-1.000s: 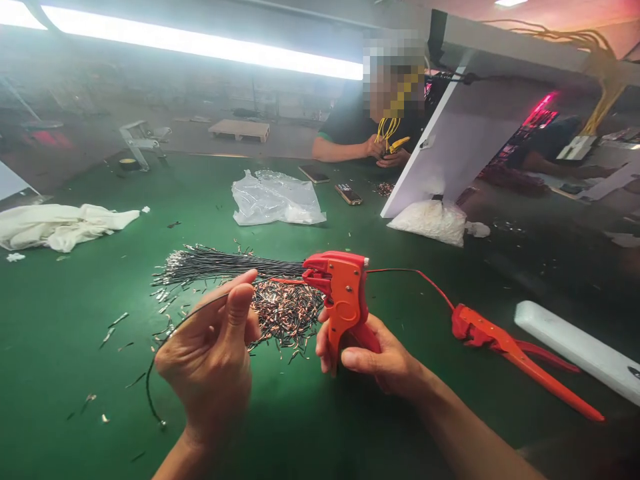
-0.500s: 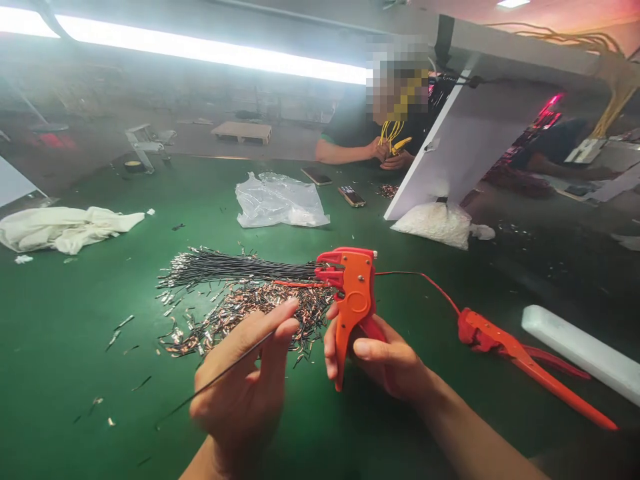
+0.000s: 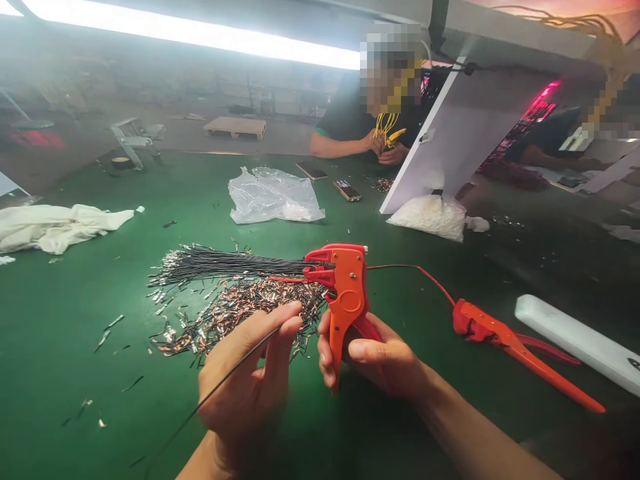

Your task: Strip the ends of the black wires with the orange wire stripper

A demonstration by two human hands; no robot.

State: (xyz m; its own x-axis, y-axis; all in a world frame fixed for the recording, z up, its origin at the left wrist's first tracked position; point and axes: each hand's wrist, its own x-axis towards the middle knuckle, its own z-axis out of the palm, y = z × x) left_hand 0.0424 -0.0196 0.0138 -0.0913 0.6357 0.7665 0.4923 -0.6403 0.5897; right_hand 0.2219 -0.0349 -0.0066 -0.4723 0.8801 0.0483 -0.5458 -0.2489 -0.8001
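My left hand (image 3: 247,373) is closed, pinching a thin black wire (image 3: 226,379) between thumb and fingertips; its long end trails down to the lower left. Close by, my right hand (image 3: 375,357) wraps round the handles of an orange and red wire stripper (image 3: 349,283), held upright with its jaws towards the left. The fingertips of my left hand are a short way from the tool, apart from it. Behind the jaws lies a bundle of black wires (image 3: 225,263) with bared, silvery ends at the left. Below it spreads a heap of wire scraps (image 3: 235,313).
A second orange wire stripper (image 3: 505,333) and a white bar (image 3: 575,340) lie at the right. Farther back are a clear plastic bag (image 3: 275,197), two phones, a tied white bag (image 3: 430,215) and a leaning white panel (image 3: 445,133). White cloth (image 3: 60,223) lies left. A person opposite holds yellow wires.
The view has shifted slightly, so the table's things sit a little further left. My left hand with the black wire has come a bit nearer the wire stripper.
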